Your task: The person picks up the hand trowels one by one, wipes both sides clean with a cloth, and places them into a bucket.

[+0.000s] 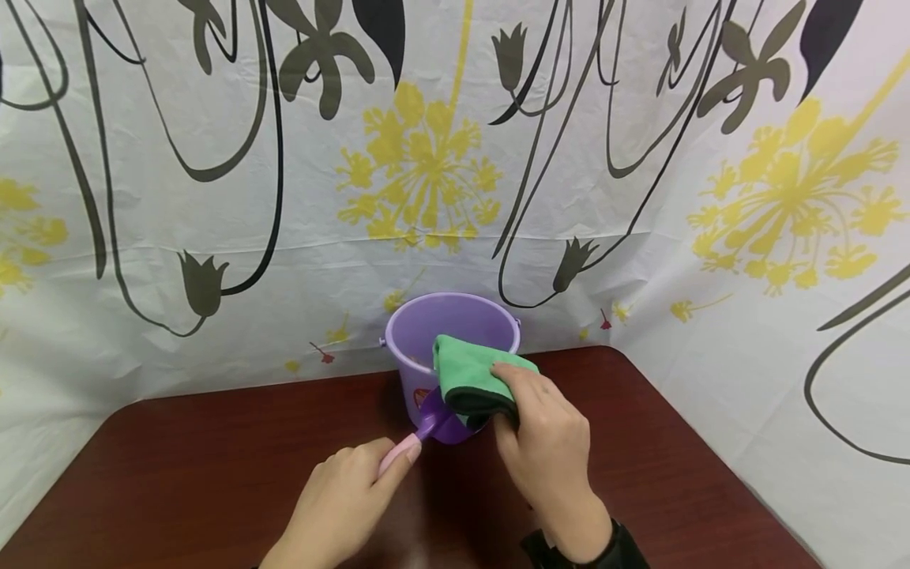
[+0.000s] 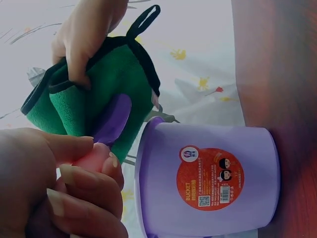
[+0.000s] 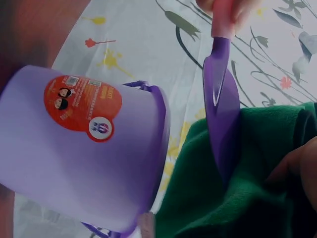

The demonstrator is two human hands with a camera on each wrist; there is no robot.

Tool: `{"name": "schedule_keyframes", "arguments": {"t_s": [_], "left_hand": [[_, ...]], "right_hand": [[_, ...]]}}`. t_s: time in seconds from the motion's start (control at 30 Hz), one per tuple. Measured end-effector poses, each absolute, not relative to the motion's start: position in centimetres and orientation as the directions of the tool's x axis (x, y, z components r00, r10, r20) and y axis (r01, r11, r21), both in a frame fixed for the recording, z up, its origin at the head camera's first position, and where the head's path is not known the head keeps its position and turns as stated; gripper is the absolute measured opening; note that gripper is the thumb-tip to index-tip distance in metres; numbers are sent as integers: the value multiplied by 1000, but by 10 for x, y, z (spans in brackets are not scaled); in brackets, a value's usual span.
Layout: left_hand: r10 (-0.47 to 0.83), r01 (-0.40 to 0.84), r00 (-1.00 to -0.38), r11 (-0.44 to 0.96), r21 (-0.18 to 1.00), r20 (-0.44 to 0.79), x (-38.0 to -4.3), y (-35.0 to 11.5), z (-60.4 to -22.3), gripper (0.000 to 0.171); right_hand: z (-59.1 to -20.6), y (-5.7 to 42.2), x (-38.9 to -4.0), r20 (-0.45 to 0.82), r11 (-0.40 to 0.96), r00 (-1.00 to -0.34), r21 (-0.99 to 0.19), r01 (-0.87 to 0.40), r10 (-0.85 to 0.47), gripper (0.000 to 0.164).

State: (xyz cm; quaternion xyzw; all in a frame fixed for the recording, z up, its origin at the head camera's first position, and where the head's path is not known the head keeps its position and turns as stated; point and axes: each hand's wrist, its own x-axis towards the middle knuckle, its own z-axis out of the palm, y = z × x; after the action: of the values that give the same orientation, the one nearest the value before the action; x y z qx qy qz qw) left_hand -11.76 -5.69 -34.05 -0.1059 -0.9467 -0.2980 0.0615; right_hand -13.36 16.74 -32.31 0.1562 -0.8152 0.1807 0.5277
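My left hand [image 1: 344, 494] grips the pink handle of a purple toy shovel [image 3: 224, 114], its blade pointing away from me. In my right hand [image 1: 550, 438] is a folded green cloth [image 1: 465, 365] with dark edging and a hanging loop. The left wrist view shows the blade lying against the cloth's green face, with the cloth spread behind it. Right-hand fingers and thumb pinch the cloth near its edge. Just beyond both hands stands a light purple bucket [image 1: 414, 383], upright, with a red label [image 2: 210, 177] on its side; the cloth overlaps its rim in the head view.
The bucket stands near the back edge of a dark reddish-brown table [image 1: 235, 458]. A white curtain [image 1: 306, 213] printed with yellow flowers and grey stems hangs behind the table and along its right side.
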Motion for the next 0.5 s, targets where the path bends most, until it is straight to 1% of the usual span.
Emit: {"name": "schedule_keyframes", "arguments": {"t_s": [0.13, 0.23, 0.4, 0.5], "left_hand": [[162, 236, -970, 797, 555, 180, -118, -58, -340, 53], [159, 239, -969, 801, 549, 190, -118, -59, -339, 54], [160, 242, -968, 806, 541, 195, -118, -59, -340, 51], [174, 253, -966, 805, 537, 193, -119, -59, -341, 44]], "right_hand": [[-324, 164, -135, 934, 861, -345, -98, -500, -94, 41], [-325, 158, -134, 944, 855, -310, -64, -515, -116, 40], [-328, 147, -130, 936, 857, -315, -31, -515, -156, 30], [-331, 141, -128, 928, 844, -324, -19, -536, -184, 24]]}}
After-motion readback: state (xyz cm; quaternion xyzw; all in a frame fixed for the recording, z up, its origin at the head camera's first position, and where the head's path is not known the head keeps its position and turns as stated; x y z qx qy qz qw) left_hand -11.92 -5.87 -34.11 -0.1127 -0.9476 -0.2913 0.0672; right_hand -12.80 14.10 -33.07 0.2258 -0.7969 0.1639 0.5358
